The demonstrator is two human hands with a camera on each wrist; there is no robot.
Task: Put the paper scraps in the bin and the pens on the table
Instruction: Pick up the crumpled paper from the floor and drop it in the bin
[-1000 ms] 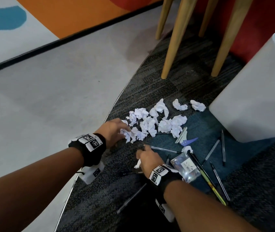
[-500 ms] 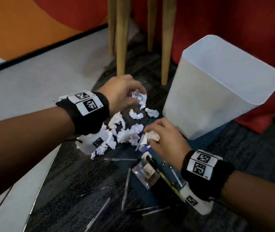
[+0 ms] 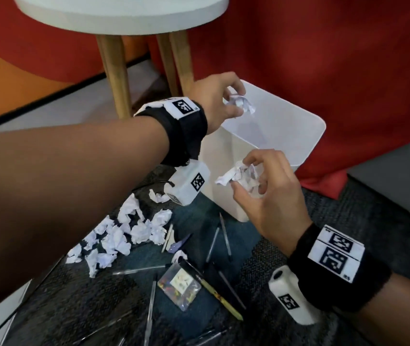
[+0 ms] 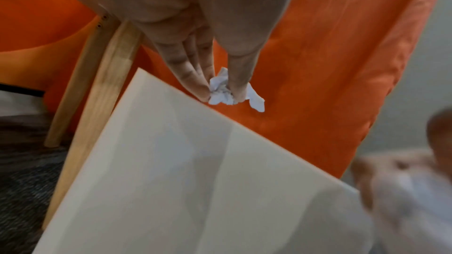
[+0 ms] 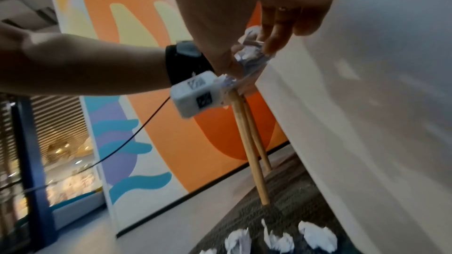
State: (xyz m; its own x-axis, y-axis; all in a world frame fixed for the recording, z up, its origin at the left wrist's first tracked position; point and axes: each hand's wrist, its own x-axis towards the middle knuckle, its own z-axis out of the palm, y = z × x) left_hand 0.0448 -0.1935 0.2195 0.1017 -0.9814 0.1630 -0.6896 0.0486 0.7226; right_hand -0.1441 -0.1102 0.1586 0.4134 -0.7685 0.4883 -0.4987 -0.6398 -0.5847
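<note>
While both hands are hanging at the white plastic bin [image 3: 296, 136] in the middle of the head view, each one is pinching crumpled paper. The left hand [image 3: 213, 101] is gripping a small white scrap [image 3: 240, 103] between thumb and fingertips [image 4: 203, 86], right above the open bin near its upper left rim. The right hand [image 3: 271, 196] is holding a bigger crumpled wad [image 3: 238, 174] with curled fingers, at the lower edge of the bin. Many more paper scraps [image 3: 124, 233] are lying in a loose pile on the dark carpet [image 3: 61, 308] in the lower left of the frame. Several pens [image 3: 225, 237] are lying scattered on the carpet at lower centre, around a small clear packet [image 3: 180, 285], with a yellow pencil [image 3: 220, 298] just beside it. The round white table [image 3: 124, 16] on wooden legs is standing at the top of the frame, behind the bin.
</note>
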